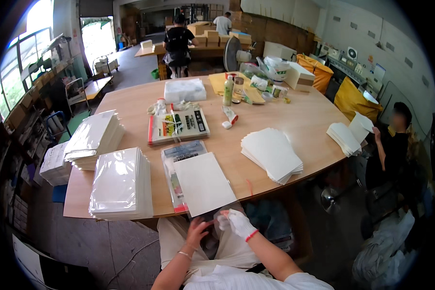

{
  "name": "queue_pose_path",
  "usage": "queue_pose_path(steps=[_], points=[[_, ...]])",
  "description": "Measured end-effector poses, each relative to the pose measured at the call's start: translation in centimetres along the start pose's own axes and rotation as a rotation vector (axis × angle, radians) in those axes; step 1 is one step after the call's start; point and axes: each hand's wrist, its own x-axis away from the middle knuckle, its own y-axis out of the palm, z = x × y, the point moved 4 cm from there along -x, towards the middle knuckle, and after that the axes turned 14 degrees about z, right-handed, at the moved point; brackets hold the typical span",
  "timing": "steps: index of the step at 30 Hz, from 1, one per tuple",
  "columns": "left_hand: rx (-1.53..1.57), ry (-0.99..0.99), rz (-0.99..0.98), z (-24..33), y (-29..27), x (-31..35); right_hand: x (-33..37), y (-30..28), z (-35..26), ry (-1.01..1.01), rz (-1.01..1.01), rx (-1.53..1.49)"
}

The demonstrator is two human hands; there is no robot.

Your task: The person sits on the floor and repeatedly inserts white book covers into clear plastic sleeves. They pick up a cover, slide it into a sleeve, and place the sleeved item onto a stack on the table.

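Observation:
A white sheet [205, 182] in a clear plastic sleeve lies at the table's front edge, its clear flap hanging over toward my lap. My right hand [236, 224], in a white glove with a red cuff, is closed with its fingertips at this flap. Bare, with a band at the wrist, my left hand [196, 233] is beside the flap, fingers apart and slightly bent. Under the sheet rests a printed plastic bag stack [170, 169]. To the left stands a stack of filled sleeves [116, 181]; to the right, a fanned pile of white sheets [271, 152].
Farther back on the table [222, 140] are a tied printed bundle [179, 126], a white wrapped pack [185, 90], a green bottle [227, 92] and a second sleeve stack [94, 137]. A seated person [391, 145] handles white sheets at right. Two more people are at a far bench.

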Motion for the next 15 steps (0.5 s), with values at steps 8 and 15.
queue_pose_path(steps=[8,15], points=[[-0.304,0.021,-0.043,2.1,-2.7,-0.7,2.4,6.2,-1.8,-1.059,-0.008,0.98],[-0.045,-0.057,0.184,0.1,-3.7,-1.6,0.9,10.3,1.3,-1.098,-0.134,1.21]])
